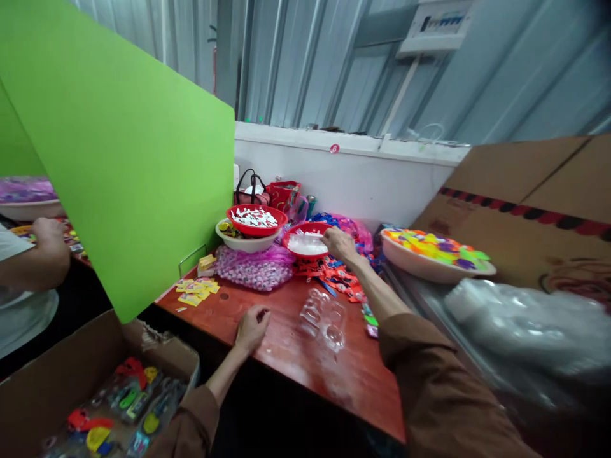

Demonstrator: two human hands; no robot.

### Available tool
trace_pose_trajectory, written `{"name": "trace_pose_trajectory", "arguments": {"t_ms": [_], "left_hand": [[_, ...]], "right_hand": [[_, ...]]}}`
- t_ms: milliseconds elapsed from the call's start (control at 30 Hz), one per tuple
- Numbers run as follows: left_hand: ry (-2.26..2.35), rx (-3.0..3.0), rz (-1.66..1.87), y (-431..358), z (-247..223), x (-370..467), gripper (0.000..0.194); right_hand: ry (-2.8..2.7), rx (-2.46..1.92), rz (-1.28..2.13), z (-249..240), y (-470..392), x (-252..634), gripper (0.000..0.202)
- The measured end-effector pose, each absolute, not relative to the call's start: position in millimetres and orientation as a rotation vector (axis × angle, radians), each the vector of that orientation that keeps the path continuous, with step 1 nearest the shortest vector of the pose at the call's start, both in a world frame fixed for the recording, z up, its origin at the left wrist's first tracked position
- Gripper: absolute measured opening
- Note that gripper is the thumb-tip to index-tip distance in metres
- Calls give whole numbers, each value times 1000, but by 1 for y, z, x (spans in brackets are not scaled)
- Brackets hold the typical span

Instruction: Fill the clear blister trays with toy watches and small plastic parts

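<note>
My right hand (340,244) reaches over a red basin (286,242) of whitish clear pieces. Its fingers are pinched at the end of a clear plastic piece (308,240) above the basin's contents. My left hand (252,329) lies near the front edge of the red-brown table (281,353). The left fingers are curled in, and whatever may be inside them is hidden. Between the hands, an empty clear plastic blister shell (324,321) rests on the table. Orange-red straps (341,278) are heaped just below my right wrist.
Left of the red basin are a bag of small beads (255,270), stacked basins (252,230) and yellow cards (195,291). A green divider (157,159) separates a co-worker's arm (42,254). A carton (109,331) holds packed items; rightward are a colourful basin (429,270) and clear plastic stacks (525,318).
</note>
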State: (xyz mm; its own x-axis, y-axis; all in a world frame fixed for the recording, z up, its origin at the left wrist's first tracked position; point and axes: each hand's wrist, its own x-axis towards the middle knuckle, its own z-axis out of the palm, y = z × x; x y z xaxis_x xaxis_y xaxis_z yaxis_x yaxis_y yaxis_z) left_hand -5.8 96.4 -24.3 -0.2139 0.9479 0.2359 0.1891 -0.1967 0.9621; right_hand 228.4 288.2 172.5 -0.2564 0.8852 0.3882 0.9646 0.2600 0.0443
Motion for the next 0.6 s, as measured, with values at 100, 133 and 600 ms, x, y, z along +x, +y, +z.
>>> {"name": "trace_pose_trajectory", "arguments": {"t_ms": [100, 133, 600], "left_hand": [[1319, 1190, 1529, 91, -20, -9, 29], [1284, 1123, 1537, 86, -18, -7, 39], [743, 428, 1650, -4, 11, 39, 53]], "right_hand": [[-2180, -1586, -375, 179, 231, 255, 23], [-2154, -1501, -357, 174, 206, 261, 22], [-1870, -945, 408, 7, -50, 197, 14]]}}
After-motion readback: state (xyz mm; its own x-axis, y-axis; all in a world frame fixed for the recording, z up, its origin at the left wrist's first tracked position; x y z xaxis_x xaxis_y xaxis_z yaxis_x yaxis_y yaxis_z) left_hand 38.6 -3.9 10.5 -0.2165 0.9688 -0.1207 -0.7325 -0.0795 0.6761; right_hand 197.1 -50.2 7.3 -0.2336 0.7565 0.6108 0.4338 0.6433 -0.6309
